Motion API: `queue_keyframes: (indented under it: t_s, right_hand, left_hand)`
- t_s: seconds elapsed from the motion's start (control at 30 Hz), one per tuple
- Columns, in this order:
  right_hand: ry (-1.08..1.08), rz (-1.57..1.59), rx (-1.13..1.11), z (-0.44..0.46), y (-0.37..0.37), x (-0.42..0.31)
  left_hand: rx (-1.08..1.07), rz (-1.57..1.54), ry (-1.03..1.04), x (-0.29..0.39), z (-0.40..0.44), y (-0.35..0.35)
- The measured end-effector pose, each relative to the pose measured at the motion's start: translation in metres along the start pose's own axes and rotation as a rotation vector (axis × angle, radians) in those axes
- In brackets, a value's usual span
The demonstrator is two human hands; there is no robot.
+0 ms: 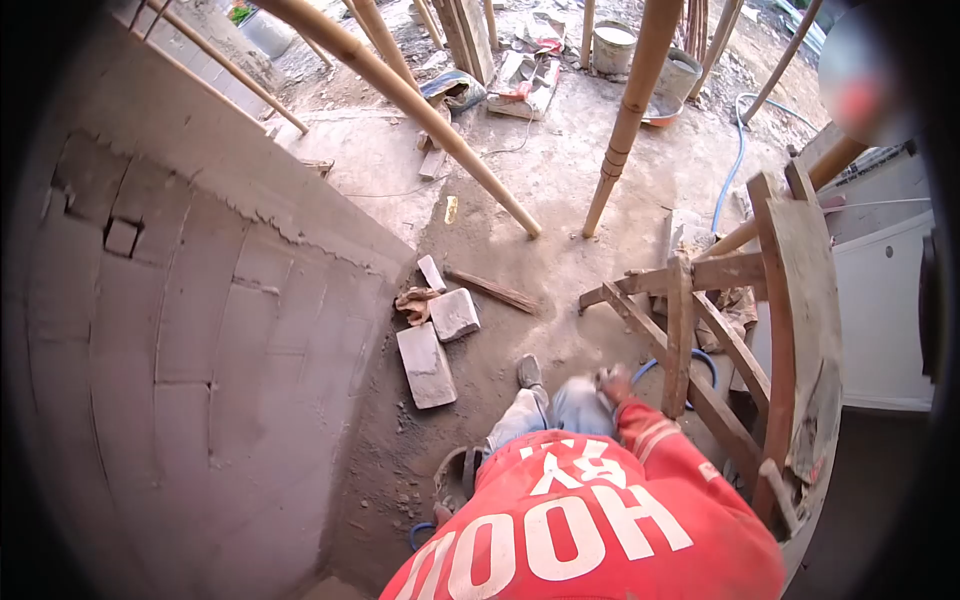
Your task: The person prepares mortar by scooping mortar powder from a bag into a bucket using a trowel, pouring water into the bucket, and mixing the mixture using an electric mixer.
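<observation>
Looking down, I see my own red hoodie with white letters (570, 520) and my legs in light trousers (583, 408). My right hand (613, 384) is in front of my right thigh, its fingers curled in; whatever they may hold is too small to make out. Low on my left side, only a bit of my left hand (442, 514) shows past the hoodie, its fingers hidden. Beside that hand is a grey, round-rimmed object (456, 476), partly covered by my body. A short piece of blue tube (421, 536) shows just below.
A grey block wall (230, 330) rises on the left. Pale blocks (426, 366) and a wood strip (492, 291) lie on the floor ahead. Bamboo poles (625, 120) slant down to the ground. At right stands a wooden trestle (680, 335), near a blue hose (735, 165). Buckets (612, 50) stand farther back.
</observation>
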State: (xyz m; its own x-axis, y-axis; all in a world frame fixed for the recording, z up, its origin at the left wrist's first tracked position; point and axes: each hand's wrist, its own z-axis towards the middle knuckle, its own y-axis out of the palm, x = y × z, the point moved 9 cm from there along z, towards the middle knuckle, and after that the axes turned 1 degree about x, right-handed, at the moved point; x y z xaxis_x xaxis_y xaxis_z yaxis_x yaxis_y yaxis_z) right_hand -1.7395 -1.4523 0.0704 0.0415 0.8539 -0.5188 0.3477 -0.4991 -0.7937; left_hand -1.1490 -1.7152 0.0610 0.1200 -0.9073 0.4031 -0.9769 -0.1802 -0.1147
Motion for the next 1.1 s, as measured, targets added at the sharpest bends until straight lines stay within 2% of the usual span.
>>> queue_keyframes:
  t_s: [0.07,0.13,0.17,0.2,0.23,0.27,0.37,0.47,0.57,0.63,0.7,0.77,0.87,0.97,1.0,1.1]
  right_hand:
    - [-0.24,-0.247,-0.046,0.083,0.019,-0.034]
    - [-0.36,-0.393,-0.062,0.155,0.02,-0.086]
    - [-0.594,-0.438,-0.073,0.175,0.004,-0.136]
    - [-0.51,-0.482,-0.049,0.208,-0.002,-0.161]
    - [-0.313,-0.303,-0.048,0.253,0.006,-0.162]
    - [-0.435,-0.267,0.01,0.307,0.05,-0.15]
    - [-0.35,-0.214,-0.085,0.407,0.059,-0.201]
    - [-0.117,-0.263,-0.196,0.499,0.048,-0.245]
    - [-0.158,-0.421,-0.312,0.622,0.132,-0.22]
    - [0.007,-0.359,-0.398,0.645,0.048,-0.271]
    - [0.077,-0.311,-0.506,0.689,0.007,-0.286]
    - [0.079,-0.326,-0.228,0.741,-0.028,-0.283]
    - [0.27,-0.137,-0.295,0.813,-0.055,-0.263]
    - [0.423,0.099,-0.254,0.845,-0.124,-0.297]
    - [0.363,0.089,-0.264,0.87,-0.118,-0.29]
    - [0.274,0.158,-0.079,0.921,-0.102,-0.261]
  left_hand:
    - [-0.007,0.031,0.004,0.029,-0.006,0.044]
    - [-0.011,0.062,0.013,0.059,-0.008,0.095]
    - [-0.01,0.072,0.011,0.069,-0.008,0.118]
    - [-0.011,0.082,0.012,0.081,-0.01,0.144]
    - [-0.01,0.092,0.013,0.089,-0.009,0.171]
    - [-0.011,0.095,0.013,0.095,-0.009,0.2]
    - [-0.004,0.109,0.013,0.112,-0.004,0.29]
    - [0.002,0.114,0.008,0.133,-0.006,0.388]
    - [-0.018,0.12,0.007,0.166,-0.016,0.494]
    - [-0.011,0.161,0.003,0.187,-0.022,0.541]
    - [-0.007,0.203,0.002,0.206,-0.03,0.584]
    - [-0.025,0.231,-0.003,0.223,-0.035,0.638]
    - [-0.048,0.262,0.001,0.24,-0.042,0.718]
    - [-0.06,0.284,-0.008,0.243,-0.04,0.796]
    - [-0.066,0.293,-0.015,0.242,-0.039,0.822]
    - [-0.082,0.337,-0.042,0.237,-0.031,0.905]
